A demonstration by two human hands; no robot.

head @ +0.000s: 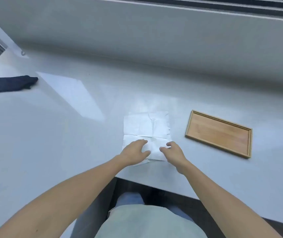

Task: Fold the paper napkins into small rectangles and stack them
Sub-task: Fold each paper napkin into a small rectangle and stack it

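1. Bare forearms reach from the near edge of the frame, converging toward the middle of the pale grey, smooth tabletop [51, 134].
2. The left hand [133, 151] lies palm down with its fingers spread and lightly curved, pressing on the near-left part of the white, creased paper napkin [145, 127].
3. The right hand [173, 151] sits just right of the left, fingers bent inward and thumb pointing toward the other hand; its fingertips rest at the napkin's near-right edge, but whether they pinch the paper or only touch it cannot be told.
4. Between the two hands a strip of the napkin shows bare, and a corner of paper pokes out beneath the left wrist on the near side.
5. The napkin is thin, soft-looking and roughly rectangular, crossed by fold lines, its right edge slightly ragged where layers show; it lies flat near the table's near edge.
6. To the right, apart from the napkin, lies a shallow rectangular wooden tray [191, 124] with a raised rim, turned at an angle.
7. Far to the left, well apart, a dark navy folded cloth [10, 84] rests on the table.
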